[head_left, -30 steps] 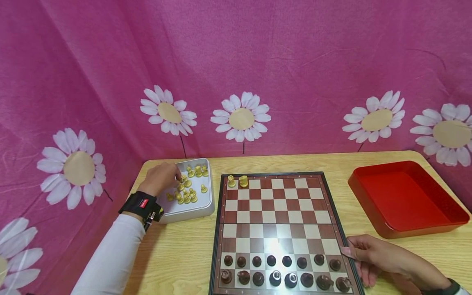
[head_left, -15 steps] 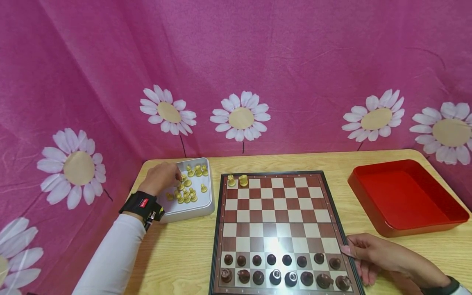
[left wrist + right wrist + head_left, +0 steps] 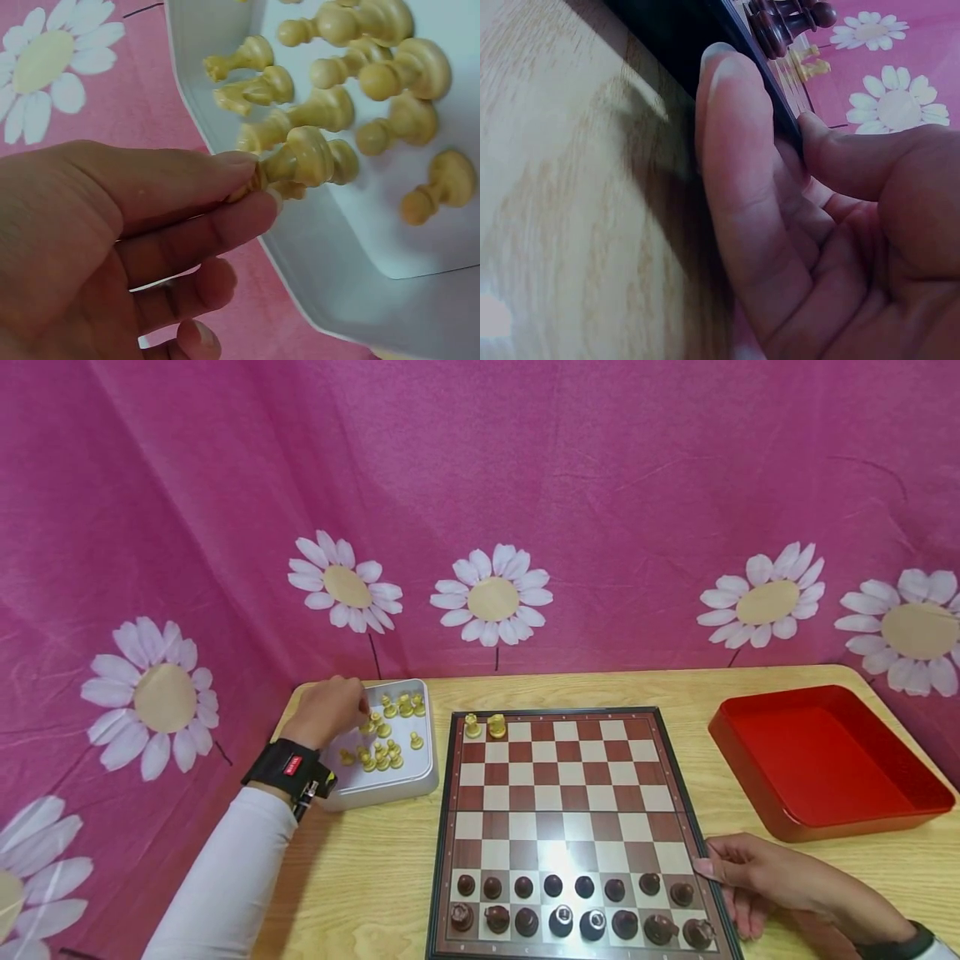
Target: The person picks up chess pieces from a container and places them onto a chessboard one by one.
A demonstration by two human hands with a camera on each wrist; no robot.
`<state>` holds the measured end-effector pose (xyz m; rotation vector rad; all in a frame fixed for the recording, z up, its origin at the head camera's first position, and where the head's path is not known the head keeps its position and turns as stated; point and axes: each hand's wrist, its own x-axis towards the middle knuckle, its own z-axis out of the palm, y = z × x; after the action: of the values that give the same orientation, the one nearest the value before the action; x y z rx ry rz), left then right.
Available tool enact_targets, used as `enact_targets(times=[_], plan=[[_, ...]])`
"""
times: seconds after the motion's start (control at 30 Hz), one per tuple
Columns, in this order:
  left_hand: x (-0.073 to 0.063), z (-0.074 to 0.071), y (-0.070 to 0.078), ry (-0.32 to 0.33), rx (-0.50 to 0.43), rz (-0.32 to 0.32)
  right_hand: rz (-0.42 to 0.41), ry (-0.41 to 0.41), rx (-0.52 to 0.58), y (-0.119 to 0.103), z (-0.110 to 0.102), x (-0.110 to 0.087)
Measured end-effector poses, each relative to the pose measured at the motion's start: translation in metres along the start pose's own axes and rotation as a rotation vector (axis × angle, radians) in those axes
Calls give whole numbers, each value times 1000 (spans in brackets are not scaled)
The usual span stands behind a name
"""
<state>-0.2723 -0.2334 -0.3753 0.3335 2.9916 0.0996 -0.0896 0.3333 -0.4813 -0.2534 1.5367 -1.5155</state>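
At the left, my left hand (image 3: 328,710) is over the grey-white box (image 3: 386,791) of pale yellow chess pieces. In the left wrist view its thumb and index finger pinch a pale yellow chess piece (image 3: 306,159), base pointing away; the fingertips hide its head. Several more pieces (image 3: 420,71) lie behind it in the box. My right hand (image 3: 772,881) holds the right edge of the chessboard (image 3: 572,798), thumb at the top edge and fingers along the side and underneath. A yellow rook (image 3: 472,727) and knight (image 3: 497,727) stand in the board's far left corner.
Two rows of dark brown chess pieces (image 3: 527,922) stand along the board's near side. A red tray (image 3: 840,768) sits on the wooden table (image 3: 352,877) at the right. A pink flowered cloth (image 3: 615,527) hangs behind.
My left hand has shifted slightly up and away among the pieces in the box. The right hand stays at the board's edge, and the pieces on the board have not moved.
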Motion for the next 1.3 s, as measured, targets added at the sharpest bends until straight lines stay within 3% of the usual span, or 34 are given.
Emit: enact_targets(times=[0.4,0.73,1.3], plan=[[-4,-10,12,-1,13,3,10,-22,24,1,0,-1],[-4,-12,22,80,12,59,12,-10,17,1,0,0],[-3,-29,79,145,-30,188,-8,-21,36,2,-1,-1]])
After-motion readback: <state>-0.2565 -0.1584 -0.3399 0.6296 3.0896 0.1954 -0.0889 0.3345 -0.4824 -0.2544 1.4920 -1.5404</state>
